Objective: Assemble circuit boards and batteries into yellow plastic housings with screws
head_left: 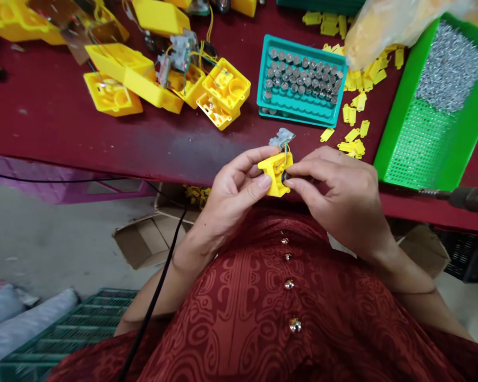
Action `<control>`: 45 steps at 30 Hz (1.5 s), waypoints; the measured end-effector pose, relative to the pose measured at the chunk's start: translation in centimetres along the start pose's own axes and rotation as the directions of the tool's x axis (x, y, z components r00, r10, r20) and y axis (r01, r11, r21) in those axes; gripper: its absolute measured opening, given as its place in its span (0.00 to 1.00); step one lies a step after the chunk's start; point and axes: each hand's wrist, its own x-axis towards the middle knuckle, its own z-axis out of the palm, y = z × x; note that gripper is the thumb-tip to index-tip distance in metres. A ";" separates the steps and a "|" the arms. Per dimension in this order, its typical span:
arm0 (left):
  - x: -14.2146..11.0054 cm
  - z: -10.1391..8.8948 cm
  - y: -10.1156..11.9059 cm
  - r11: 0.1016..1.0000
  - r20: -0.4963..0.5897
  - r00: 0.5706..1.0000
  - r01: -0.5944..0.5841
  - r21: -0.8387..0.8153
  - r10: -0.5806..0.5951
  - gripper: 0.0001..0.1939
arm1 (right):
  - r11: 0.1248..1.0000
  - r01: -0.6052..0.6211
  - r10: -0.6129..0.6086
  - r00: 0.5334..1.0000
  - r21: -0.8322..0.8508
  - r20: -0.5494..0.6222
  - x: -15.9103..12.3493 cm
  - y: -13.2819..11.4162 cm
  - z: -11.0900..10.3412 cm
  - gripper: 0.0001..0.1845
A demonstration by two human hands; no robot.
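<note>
A small yellow plastic housing (278, 187) is gripped between the thumb and fingers of my left hand (239, 185), just past the table's near edge. Thin wires run from it to a grey circuit-board piece (282, 138) at its far side. My right hand (338, 185) pinches a small dark round part (285, 175) against the housing's open side; its exact kind is hidden by the fingertips. Beyond the hands, a teal tray (302, 114) holds rows of silvery button cells (302, 73).
Yellow housings with wires (155, 87) crowd the back left. Small yellow plates (352, 148) lie right of the tray. A green basket (406, 114) holds many screws (452, 66). A power screwdriver (464, 197) juts in at right, and a black cable (163, 281) hangs left of me.
</note>
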 end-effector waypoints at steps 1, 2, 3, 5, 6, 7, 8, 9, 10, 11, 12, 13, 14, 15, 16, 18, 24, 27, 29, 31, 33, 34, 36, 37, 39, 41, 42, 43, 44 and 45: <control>0.0 0.1 0.1 1.000 0.000 1.000 0.004 -0.011 -0.004 0.20 | 1.000 0.019 -0.019 1.000 -0.001 0.005 -0.1 0.1 -0.1 0.08; 0.0 0.2 0.1 1.000 0.002 1.000 0.009 -0.026 -0.009 0.19 | 0.999 0.039 -0.039 0.999 0.003 0.011 -0.2 0.2 -0.1 0.09; 0.0 0.3 0.2 0.999 0.007 1.000 0.015 -0.039 -0.015 0.19 | 0.998 0.056 -0.056 0.998 0.008 0.014 -0.2 0.3 0.0 0.09; 0.1 0.6 0.1 0.998 0.013 1.000 0.025 -0.050 -0.025 0.20 | 0.998 0.066 -0.066 0.998 0.005 0.015 -0.2 0.5 0.3 0.09; 0.2 0.7 0.0 0.999 0.012 1.000 0.021 -0.044 -0.021 0.20 | 0.998 0.061 -0.061 0.998 -0.005 0.012 -0.2 0.5 0.5 0.08; 0.4 0.8 -0.1 0.999 0.005 1.000 0.015 -0.031 -0.015 0.21 | 0.999 0.053 -0.052 0.999 -0.015 0.005 -0.1 0.5 0.7 0.07; 0.5 0.9 -0.3 1.000 -0.008 1.000 0.008 -0.016 -0.008 0.22 | 0.999 0.038 -0.038 0.999 -0.022 0.000 -0.1 0.4 0.8 0.07; 0.7 0.9 -0.5 1.000 -0.021 1.000 0.002 -0.002 -0.002 0.22 | 1.000 0.018 -0.018 1.000 -0.024 0.003 0.0 0.3 0.9 0.06; 0.8 1.0 -0.6 1.000 -0.031 1.000 -0.001 0.009 0.001 0.22 | 1.000 0.001 -0.001 1.000 -0.013 0.017 0.0 0.2 0.9 0.05; 1.0 0.9 -0.7 1.000 -0.038 0.999 0.001 0.015 -0.001 0.22 | 1.000 -0.009 0.008 0.999 0.017 0.035 0.0 0.1 0.8 0.05; 1.2 0.9 -0.8 1.000 -0.045 0.999 0.006 0.018 -0.006 0.23 | 0.998 -0.018 0.015 0.998 0.066 0.054 -0.1 0.1 0.6 0.06; 1.3 0.8 -0.9 1.000 -0.049 0.999 0.013 0.018 -0.012 0.23 | 0.991 -0.032 0.023 0.998 0.132 0.067 -0.2 0.2 0.3 0.07; 1.4 0.7 -0.8 1.000 -0.052 0.999 0.017 0.018 -0.016 0.24 | 0.978 -0.050 0.038 0.997 0.204 0.064 -0.4 0.3 0.1 0.09; 1.5 0.6 -0.8 1.000 -0.058 0.998 0.020 0.015 -0.019 0.25 | 0.960 -0.070 0.063 0.997 0.271 0.036 -0.6 0.5 -0.1 0.11; 1.6 0.6 -0.8 1.000 -0.067 0.998 0.020 0.011 -0.019 0.25 | 0.943 -0.096 0.102 0.995 0.319 0.000 -0.8 0.8 -0.3 0.11; 1.6 0.5 -0.6 1.000 -0.084 0.996 0.008 0.009 -0.008 0.25 | 0.929 -0.128 0.169 0.982 0.348 -0.089 -1.1 1.4 -0.3 0.11; 1.3 0.3 -0.3 0.999 -0.048 0.999 0.022 0.038 -0.020 0.26 | 0.940 -0.132 0.196 0.963 0.313 -0.184 -0.1 3.8 1.8 0.11; 1.2 0.2 0.1 0.995 0.051 0.993 0.101 0.019 -0.102 0.25 | 0.913 -0.143 0.197 0.975 0.382 -0.106 1.2 4.6 2.5 0.13; 1.2 0.0 0.3 0.988 0.104 0.983 0.153 -0.005 -0.152 0.24 | 0.887 -0.154 0.194 0.980 0.435 -0.047 1.7 4.8 2.6 0.15; 1.2 -0.2 0.4 0.982 0.133 0.975 0.184 -0.043 -0.177 0.22 | 0.864 -0.165 0.199 0.980 0.476 -0.023 2.0 4.7 2.4 0.15; 1.2 -0.5 0.5 0.979 0.145 0.974 0.187 -0.084 -0.173 0.21 | 0.848 -0.176 0.215 0.976 0.500 -0.021 1.9 4.4 2.0 0.13; 1.2 -0.5 0.5 0.979 0.150 0.975 0.181 -0.099 -0.165 0.20 | 0.843 -0.187 0.221 0.975 0.504 -0.008 1.8 4.3 1.8 0.11; 1.1 -0.6 0.4 0.982 0.141 0.979 0.159 -0.098 -0.145 0.20 | 0.834 -0.192 0.225 0.974 0.518 0.000 1.7 4.1 1.6 0.10; 1.1 -0.6 0.3 0.987 0.129 0.983 0.142 -0.081 -0.131 0.20 | 0.828 -0.186 0.222 0.975 0.528 -0.005 1.7 4.1 1.5 0.11; 1.0 -0.5 0.0 0.994 0.101 0.990 0.101 -0.031 -0.097 0.21 | 0.818 -0.171 0.218 0.976 0.550 -0.021 1.7 4.3 1.6 0.16; 1.1 -0.5 -0.3 0.998 0.089 0.994 0.065 0.011 -0.066 0.23 | 0.801 -0.176 0.223 0.975 0.572 -0.013 2.0 4.6 1.9 0.23; 1.1 -0.5 -0.5 0.998 0.090 0.994 0.055 0.027 -0.058 0.23 | 0.784 -0.199 0.233 0.972 0.588 0.019 2.2 4.8 1.9 0.26; 1.2 -0.6 -0.6 0.998 0.095 0.994 0.051 0.043 -0.055 0.23 | 0.757 -0.228 0.246 0.968 0.612 0.056 2.5 4.9 2.0 0.29; 1.3 -0.6 -0.7 0.997 0.101 0.993 0.049 0.063 -0.055 0.23 | 0.722 -0.265 0.260 0.960 0.640 0.103 2.8 5.0 1.9 0.31; 1.4 -0.7 -0.7 0.995 0.109 0.993 0.044 0.086 -0.053 0.23 | 0.683 -0.303 0.271 0.950 0.665 0.156 3.1 5.0 1.8 0.32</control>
